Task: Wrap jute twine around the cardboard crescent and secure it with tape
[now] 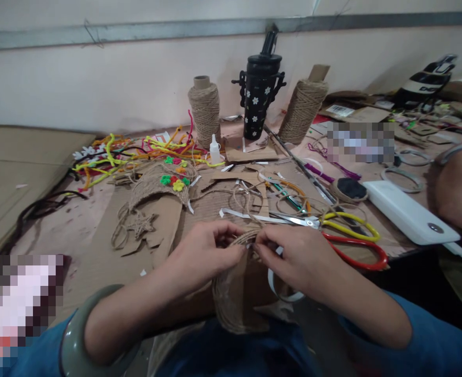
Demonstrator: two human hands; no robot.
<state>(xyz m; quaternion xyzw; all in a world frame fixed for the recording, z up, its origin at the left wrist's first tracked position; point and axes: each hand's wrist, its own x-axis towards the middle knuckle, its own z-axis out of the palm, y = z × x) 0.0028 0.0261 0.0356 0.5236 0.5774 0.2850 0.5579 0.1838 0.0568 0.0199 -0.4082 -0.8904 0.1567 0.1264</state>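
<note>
My left hand point(209, 250) pinches the upper end of a curved cardboard piece wrapped in jute twine point(225, 306), which hangs toward my lap. Close beside it, my right hand point(289, 252) has thumb and fingertips pressed together on the twine at the same end. What lies right between the fingertips is partly hidden. A white strip point(273, 285) loops below my right hand. Scissors point(313, 222) with one yellow and one red handle lie just beyond that hand. Past my left hand are a twine-wrapped crescent point(156, 183) with colourful small flowers and a twine star point(141, 224).
Behind stand two twine spools point(205, 110) point(304, 107), a black flowered tumbler point(259, 97) and a small white glue bottle point(214, 152). Coloured pipe cleaners point(113, 157) are heaped left. A white power bank point(411, 212) with a cable lies right, near another person's bare limb point(460, 186).
</note>
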